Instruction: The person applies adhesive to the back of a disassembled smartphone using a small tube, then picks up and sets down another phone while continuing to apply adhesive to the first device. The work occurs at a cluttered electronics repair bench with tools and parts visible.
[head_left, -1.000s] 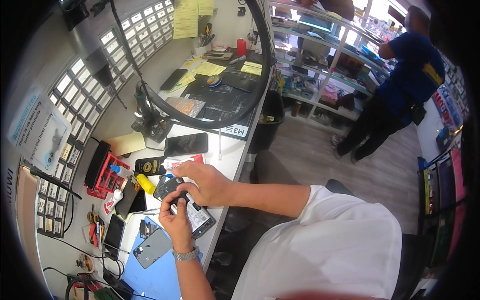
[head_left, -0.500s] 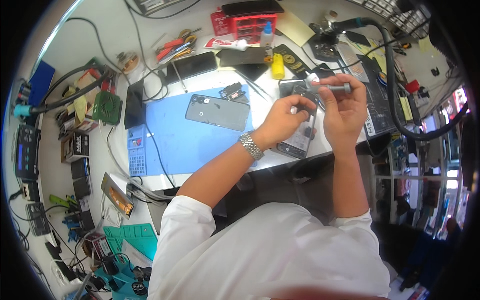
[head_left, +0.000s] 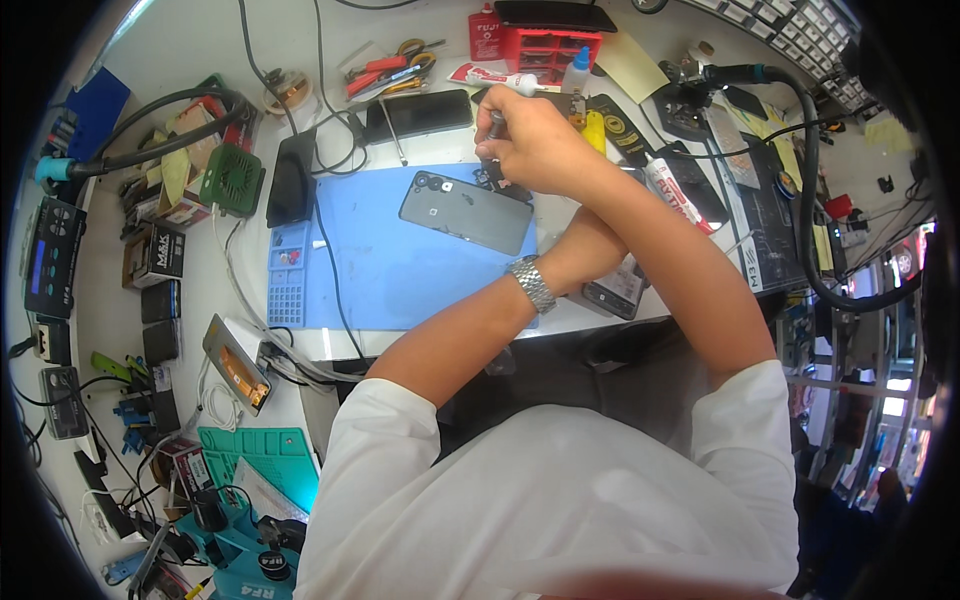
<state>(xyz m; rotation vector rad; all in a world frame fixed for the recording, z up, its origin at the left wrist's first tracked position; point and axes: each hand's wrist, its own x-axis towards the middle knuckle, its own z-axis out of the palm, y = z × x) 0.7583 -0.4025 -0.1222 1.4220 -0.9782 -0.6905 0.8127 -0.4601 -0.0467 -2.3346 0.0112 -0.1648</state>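
My right arm crosses over my left. My right hand [head_left: 540,145] is closed round a short dark grey cylinder [head_left: 496,126], seemingly a screwdriver handle, above small dark phone parts [head_left: 492,180] at the mat's far edge. Its lower end is hidden. My left hand [head_left: 588,245], with a metal watch on the wrist, lies beside an opened phone [head_left: 618,290]; my right forearm hides its fingers. A grey phone back cover [head_left: 468,212] lies on the blue mat [head_left: 370,270]. Right of my forearm lies a white and red glue tube [head_left: 677,192].
Behind my right hand stand a red drawer box [head_left: 550,50], a blue-capped bottle [head_left: 576,72] and another tube [head_left: 490,77]. Dark phones [head_left: 418,115] lie past the mat. A black hose [head_left: 812,200] arcs at right. A cable [head_left: 325,250] crosses the mat.
My right hand has moved left and away from me with the grey cylinder, from over the opened phone to the mat's far edge. The glue tube at right now shows. The whole view has shifted.
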